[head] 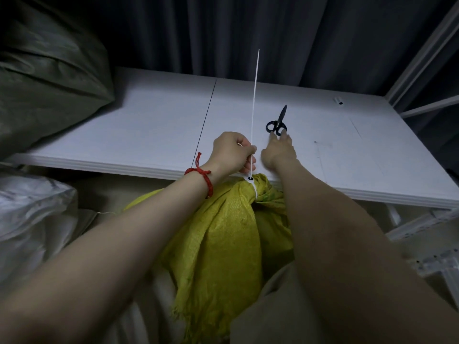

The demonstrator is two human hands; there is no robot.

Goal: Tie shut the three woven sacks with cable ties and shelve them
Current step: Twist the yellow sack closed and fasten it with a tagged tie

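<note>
A yellow woven sack (223, 234) stands below the shelf edge, its neck bunched and cinched by a white cable tie (253, 115) whose long tail sticks straight up. My left hand (231, 152), with a red cord on the wrist, grips the tie just above its locking head. My right hand (279, 150) stretches out over the shelf, and its straight fingertips touch the handles of black scissors (277, 124) lying shut on the white shelf board (154, 120).
A dark green sack (47, 78) lies on the shelf at the left. A white sack (32, 209) sits low at the left. Grey curtain hangs behind; white shelf uprights (422, 53) rise at the right. Metal frame parts (432, 247) lie at lower right.
</note>
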